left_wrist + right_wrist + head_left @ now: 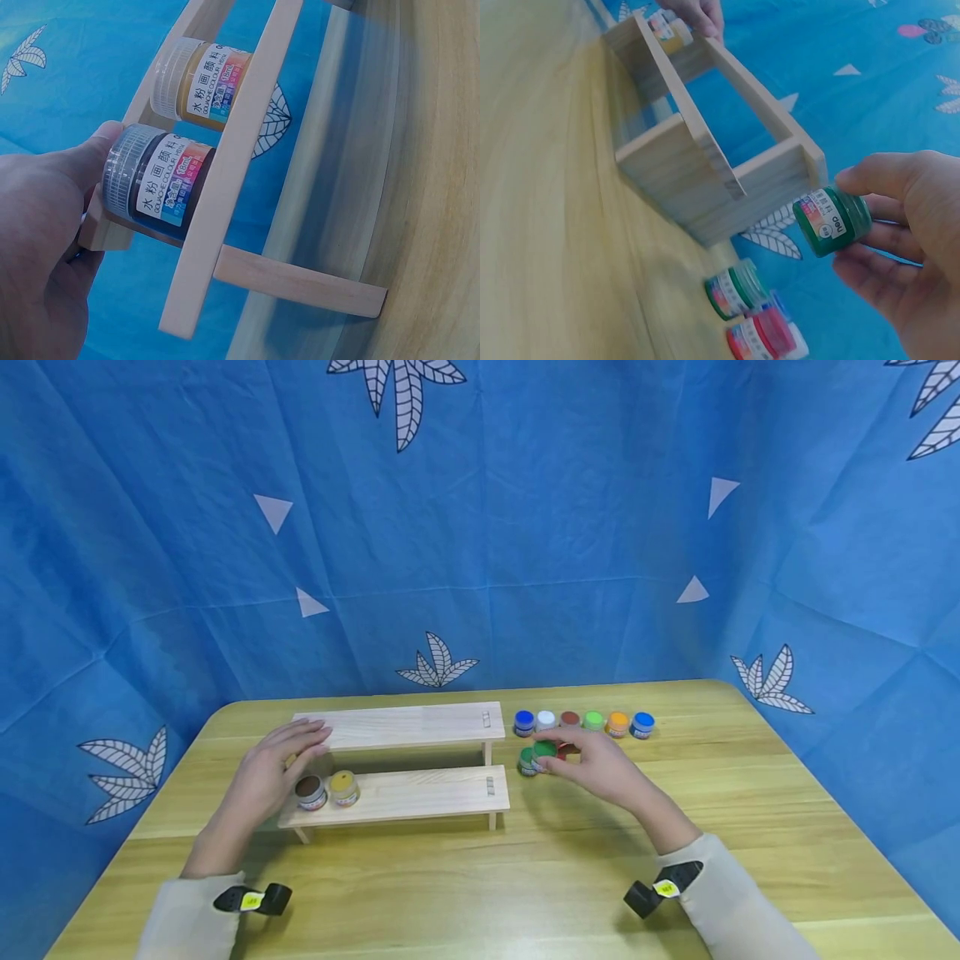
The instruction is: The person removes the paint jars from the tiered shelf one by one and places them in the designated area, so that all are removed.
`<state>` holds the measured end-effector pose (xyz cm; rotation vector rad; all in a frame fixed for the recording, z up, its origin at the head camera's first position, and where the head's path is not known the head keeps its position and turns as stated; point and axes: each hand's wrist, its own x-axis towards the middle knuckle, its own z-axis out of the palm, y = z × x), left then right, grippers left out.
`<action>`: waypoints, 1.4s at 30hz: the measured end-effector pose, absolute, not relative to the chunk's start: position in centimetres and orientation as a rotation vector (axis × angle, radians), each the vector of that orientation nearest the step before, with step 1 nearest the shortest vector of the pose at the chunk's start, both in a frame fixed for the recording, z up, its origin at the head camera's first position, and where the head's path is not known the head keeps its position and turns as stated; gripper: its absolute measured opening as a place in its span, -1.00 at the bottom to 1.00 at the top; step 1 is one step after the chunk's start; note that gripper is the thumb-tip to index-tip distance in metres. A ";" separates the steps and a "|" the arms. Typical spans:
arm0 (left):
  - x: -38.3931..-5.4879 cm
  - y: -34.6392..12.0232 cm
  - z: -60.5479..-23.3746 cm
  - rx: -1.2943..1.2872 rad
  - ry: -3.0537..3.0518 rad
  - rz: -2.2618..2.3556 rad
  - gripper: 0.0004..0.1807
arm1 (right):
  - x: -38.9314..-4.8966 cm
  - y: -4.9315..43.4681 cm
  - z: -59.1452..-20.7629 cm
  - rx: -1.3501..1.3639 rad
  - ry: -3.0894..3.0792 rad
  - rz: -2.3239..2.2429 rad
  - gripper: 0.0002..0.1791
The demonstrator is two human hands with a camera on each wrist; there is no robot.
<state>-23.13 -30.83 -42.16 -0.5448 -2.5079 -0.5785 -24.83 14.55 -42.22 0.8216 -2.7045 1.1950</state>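
Observation:
My right hand (596, 768) pinches a dark-green gouache paint jar (831, 221) between thumb and fingers, raised off the table. Close to it stands another green jar (735, 290), with a red jar (757, 337) alongside. At the left end of a two-step wooden rack, my left hand (273, 766) rests its fingers on the upper shelf (412, 725). Its thumb is beside the brown jar (169, 180), which stands on the lower shelf (427, 793) next to a yellow-ochre jar (202, 82). Part of the left hand's fingers is hidden behind the wood.
Behind the right hand runs a row of jars: dark blue (524, 722), white (546, 720), reddish brown (570, 719), light green (593, 721), orange (617, 724) and blue (642, 725). A blue curtain (525, 527) hangs behind the wooden table (450, 893).

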 end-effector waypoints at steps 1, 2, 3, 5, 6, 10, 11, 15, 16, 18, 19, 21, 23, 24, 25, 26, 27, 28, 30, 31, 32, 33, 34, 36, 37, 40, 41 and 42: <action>-23.1 -30.8 -42.2 -0.544 -2.510 -0.581 -0.66 | -24.9 14.7 -42.3 0.808 -2.705 1.206 -0.62; -23.1 -30.8 -42.2 -0.543 -2.510 -0.583 -0.66 | -25.0 14.9 -42.4 0.794 -2.706 1.211 -0.61; -23.1 -30.8 -42.1 -0.542 -2.510 -0.584 -0.66 | -25.0 15.0 -42.4 0.783 -2.705 1.208 -0.61; -23.1 -30.8 -42.1 -0.540 -2.512 -0.584 -0.66 | -25.2 15.3 -42.5 0.771 -2.700 1.187 -0.61; -23.1 -30.8 -42.1 -0.539 -2.513 -0.584 -0.66 | -25.3 15.5 -42.5 0.769 -2.698 1.176 -0.61; -23.1 -30.7 -42.0 -0.539 -2.524 -0.582 -0.66 | -25.8 16.3 -42.6 0.753 -2.708 1.128 -0.63; -23.1 -30.7 -42.0 -0.541 -2.526 -0.584 -0.66 | -25.9 16.5 -42.6 0.750 -2.714 1.122 -0.64; -23.2 -30.8 -41.9 -0.542 -2.527 -0.590 -0.65 | -26.2 17.4 -42.3 0.727 -2.734 1.115 -0.63; -23.2 -30.8 -41.9 -0.542 -2.526 -0.590 -0.65 | -26.2 17.6 -42.3 0.720 -2.738 1.108 -0.62; -23.2 -30.8 -41.9 -0.545 -2.521 -0.587 -0.65 | -26.4 18.0 -42.2 0.705 -2.745 1.104 -0.61; -23.3 -30.8 -41.9 -0.547 -2.518 -0.584 -0.66 | -26.5 18.2 -42.3 0.700 -2.749 1.100 -0.60; -23.3 -30.9 -42.0 -0.551 -2.514 -0.583 -0.66 | -26.6 18.5 -42.5 0.699 -2.753 1.092 -0.61; -23.3 -30.9 -42.0 -0.553 -2.511 -0.582 -0.66 | -26.9 18.8 -42.7 0.707 -2.755 1.083 -0.61; -23.3 -30.9 -42.0 -0.553 -2.512 -0.582 -0.65 | -27.0 18.9 -42.9 0.714 -2.756 1.084 -0.62; -23.2 -30.9 -42.0 -0.553 -2.512 -0.582 -0.65 | -27.1 19.0 -43.0 0.720 -2.758 1.084 -0.62; -23.2 -30.9 -42.0 -0.552 -2.513 -0.584 -0.65 | -27.2 19.2 -43.2 0.719 -2.761 1.081 -0.61; -23.2 -30.9 -42.0 -0.553 -2.513 -0.585 -0.65 | -27.3 19.3 -43.4 0.723 -2.766 1.082 -0.61; -23.2 -30.9 -42.0 -0.553 -2.513 -0.586 -0.65 | -27.4 19.4 -43.5 0.721 -2.774 1.078 -0.61; -23.2 -30.9 -42.0 -0.553 -2.514 -0.587 -0.65 | -27.5 19.6 -43.9 0.718 -2.791 1.071 -0.60; -23.2 -30.9 -42.0 -0.553 -2.514 -0.588 -0.65 | -27.6 19.7 -44.1 0.717 -2.799 1.062 -0.60; -23.2 -30.8 -42.0 -0.554 -2.514 -0.587 -0.65 | -27.7 19.8 -44.2 0.715 -2.804 1.060 -0.60; -23.2 -30.8 -42.1 -0.553 -2.513 -0.583 -0.65 | -27.8 19.9 -44.4 0.717 -2.809 1.058 -0.60; -23.2 -30.8 -42.1 -0.551 -2.514 -0.581 -0.65 | -27.9 20.0 -44.6 0.713 -2.815 1.052 -0.60; -23.2 -30.9 -42.1 -0.552 -2.512 -0.578 -0.65 | -28.1 20.2 -45.0 0.730 -2.817 1.061 -0.61; -23.2 -30.9 -42.1 -0.553 -2.511 -0.579 -0.65 | -28.2 20.2 -45.1 0.739 -2.818 1.067 -0.61; -23.2 -30.9 -42.2 -0.550 -2.515 -0.575 -0.65 | -28.5 20.4 -45.7 0.767 -2.820 1.090 -0.63; -23.2 -30.9 -42.2 -0.550 -2.516 -0.576 -0.65 | -28.5 20.5 -45.8 0.775 -2.821 1.098 -0.63; -23.2 -30.9 -42.2 -0.549 -2.517 -0.577 -0.65 | -28.6 20.6 -46.0 0.774 -2.824 1.102 -0.63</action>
